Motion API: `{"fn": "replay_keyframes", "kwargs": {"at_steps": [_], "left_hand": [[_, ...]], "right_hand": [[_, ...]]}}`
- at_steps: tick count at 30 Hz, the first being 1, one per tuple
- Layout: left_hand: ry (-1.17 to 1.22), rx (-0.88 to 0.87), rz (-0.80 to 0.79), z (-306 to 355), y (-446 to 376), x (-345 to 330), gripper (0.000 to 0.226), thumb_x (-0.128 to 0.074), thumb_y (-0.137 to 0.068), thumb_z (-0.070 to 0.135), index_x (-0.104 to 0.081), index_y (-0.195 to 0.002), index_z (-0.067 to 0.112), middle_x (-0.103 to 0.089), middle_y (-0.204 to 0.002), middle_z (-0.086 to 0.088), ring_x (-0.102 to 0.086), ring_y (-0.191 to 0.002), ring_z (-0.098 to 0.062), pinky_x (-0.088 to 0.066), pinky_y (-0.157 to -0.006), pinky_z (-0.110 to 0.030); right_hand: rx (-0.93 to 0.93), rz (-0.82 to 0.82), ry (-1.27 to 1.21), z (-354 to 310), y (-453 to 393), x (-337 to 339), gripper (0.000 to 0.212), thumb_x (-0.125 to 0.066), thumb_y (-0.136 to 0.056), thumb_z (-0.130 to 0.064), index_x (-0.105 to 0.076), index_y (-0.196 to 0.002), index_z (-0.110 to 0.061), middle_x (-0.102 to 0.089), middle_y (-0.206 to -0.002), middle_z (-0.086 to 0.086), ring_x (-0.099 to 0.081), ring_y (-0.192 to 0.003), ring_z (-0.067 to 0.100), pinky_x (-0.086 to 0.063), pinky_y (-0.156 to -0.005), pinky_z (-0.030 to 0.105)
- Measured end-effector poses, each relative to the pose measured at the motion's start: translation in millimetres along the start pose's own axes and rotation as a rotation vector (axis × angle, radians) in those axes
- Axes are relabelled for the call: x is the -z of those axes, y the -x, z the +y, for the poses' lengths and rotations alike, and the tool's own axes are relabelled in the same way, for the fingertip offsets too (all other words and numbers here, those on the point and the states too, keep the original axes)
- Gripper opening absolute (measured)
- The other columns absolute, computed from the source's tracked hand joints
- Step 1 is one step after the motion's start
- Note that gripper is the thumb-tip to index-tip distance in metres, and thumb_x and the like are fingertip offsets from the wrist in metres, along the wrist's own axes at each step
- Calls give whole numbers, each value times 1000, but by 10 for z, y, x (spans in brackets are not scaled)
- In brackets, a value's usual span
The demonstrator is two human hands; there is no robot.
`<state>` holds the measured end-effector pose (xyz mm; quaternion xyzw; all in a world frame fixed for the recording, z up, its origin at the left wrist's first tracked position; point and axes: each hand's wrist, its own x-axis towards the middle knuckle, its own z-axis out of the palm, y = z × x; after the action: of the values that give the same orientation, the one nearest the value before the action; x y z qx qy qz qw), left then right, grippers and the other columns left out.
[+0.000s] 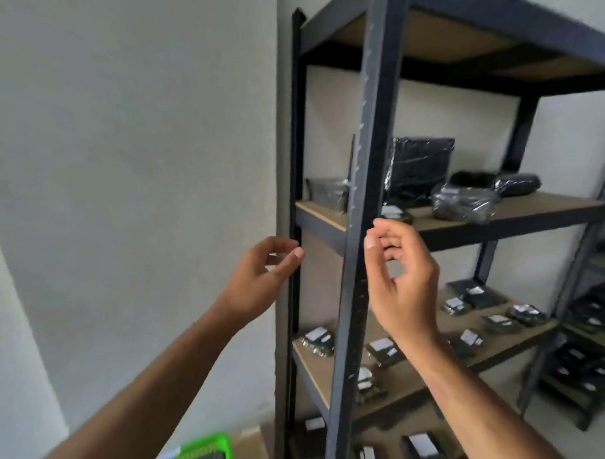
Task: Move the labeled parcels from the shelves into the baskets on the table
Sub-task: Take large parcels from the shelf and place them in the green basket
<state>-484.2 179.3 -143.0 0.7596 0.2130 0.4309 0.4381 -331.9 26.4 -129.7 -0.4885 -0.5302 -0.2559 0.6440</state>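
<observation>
Left hand: the left hand [261,278] is raised beside the rack's back post, fingers loosely curled, its grip empty.
Right hand: the right hand [404,277] is raised just past the front post [368,192], fingers loosely curled, holding nothing.
Parcels: labeled parcels [384,350] lie spread on the lower shelves; bigger black wrapped ones [461,201] sit on the upper shelf [533,211].
Basket: a green basket [202,454] shows at the bottom edge, partly cut off.
Risk: the front post stands between both hands, so a reach could knock it; slick wrapping could slip from a loose pinch.
</observation>
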Motion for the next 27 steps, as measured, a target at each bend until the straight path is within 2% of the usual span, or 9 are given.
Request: {"fn": "replay_keyframes", "kwargs": {"at_steps": [3,6,10,15,18,20,22,24,27], "left_hand": [[76,12,-10,283,-385,-91,26,-69,-94,42,-70,-103,17,-68,-86,5,-64,-84,-12,-55,-79,-37],[118,89,-30,494,-800,-208,22,-66,-98,31,-70,-106,10,-70,-92,-4,-66,-85,-17,-55,-73,-33],[51,213,-52,568,-1364,-366,23,-69,-96,30,-72,-107,10,-73,-103,-11,-69,-83,-22,-55,-75,-34],[-173,303,-59,529,-1850,-581,19,-61,-99,17,-71,-102,0,-69,-94,-15,-68,-85,-24,-56,-68,-29],[-162,367,-161,466,-2055,-631,31,-70,-93,28,-70,-110,2,-69,-111,-23,-70,-97,-30,-62,-85,-41],[-150,385,-228,478,-2131,-717,36,-71,-93,31,-69,-118,5,-66,-121,-25,-69,-105,-34,-60,-92,-46],[-121,401,-247,584,-2113,-831,35,-67,-98,27,-67,-122,1,-69,-116,-21,-70,-99,-31,-60,-80,-35],[-93,445,-256,605,-2133,-892,24,-65,-99,22,-68,-112,2,-70,-104,-18,-70,-85,-24,-59,-71,-29],[-66,434,-244,618,-2093,-899,11,-67,-96,16,-69,-105,9,-70,-106,-17,-67,-95,-27,-57,-80,-33]], "right_hand": [[-52,62,2,246,-476,291,13,-61,-98,-8,-65,-110,-2,-67,-93,1,-64,-83,11,-54,-73,28],[-199,30,-7,602,-1011,540,11,-62,-97,-13,-69,-104,-11,-70,-90,-4,-67,-83,12,-57,-78,36],[-405,-284,69,1123,-1630,609,6,-69,-91,-25,-74,-94,-27,-74,-86,-7,-71,-83,13,-60,-83,44],[-426,-682,228,1513,-1984,332,11,-69,-93,-26,-77,-91,-18,-76,-91,0,-71,-82,16,-59,-84,37],[-360,-842,389,1629,-2071,61,35,-66,-95,-34,-70,-79,-4,-69,-72,13,-63,-61,20,-60,-71,40],[-340,-850,453,1677,-2097,-76,37,-64,-96,-35,-57,-71,-8,-57,-62,8,-54,-53,17,-50,-56,33],[-308,-832,474,1691,-2109,-173,31,-63,-96,-34,-57,-79,-9,-60,-71,6,-59,-62,20,-45,-59,30],[-291,-824,493,1702,-2121,-241,30,-64,-95,-33,-62,-94,-3,-66,-88,11,-65,-79,26,-47,-65,32],[-315,-835,480,1711,-2075,-287,22,-69,-92,-25,-63,-98,-4,-68,-100,9,-63,-80,21,-46,-59,28]]}}
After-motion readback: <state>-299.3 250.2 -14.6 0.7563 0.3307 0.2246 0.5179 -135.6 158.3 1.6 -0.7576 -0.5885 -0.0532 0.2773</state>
